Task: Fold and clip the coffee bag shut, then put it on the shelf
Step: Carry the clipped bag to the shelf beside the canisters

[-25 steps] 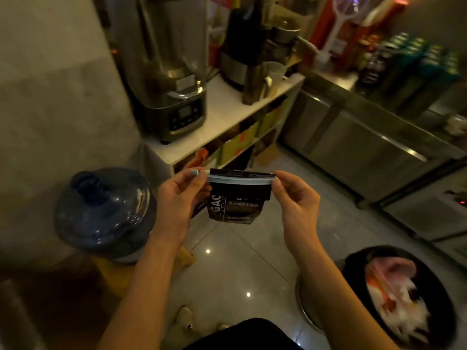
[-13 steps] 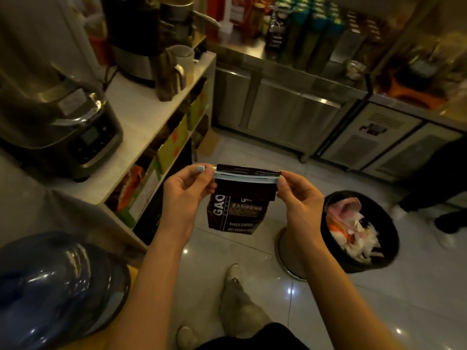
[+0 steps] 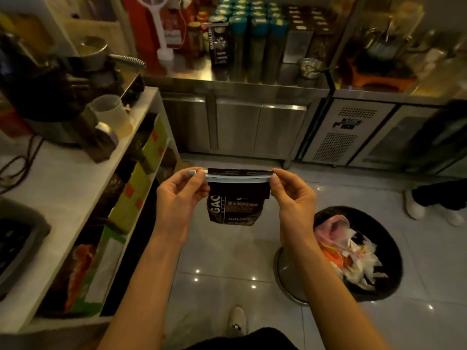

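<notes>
the room is dim, lit warm, with small ceiling lights mirrored as bright dots on the glossy pale tiled floor (image 3: 227, 258). a white shelf unit (image 3: 75, 188) runs along the left, its top carrying dark appliances and a trailing cable, its lower shelves packed with yellow and green cartons. a stainless steel counter (image 3: 240, 84) spans the far side, with closed steel cabinet doors beneath and tall canisters standing in rows on top. to its right sits an under-counter refrigerator (image 3: 346, 132) with vent grilles. a black waste bin (image 3: 386, 238) full of crumpled rubbish stands on the floor at right.
</notes>
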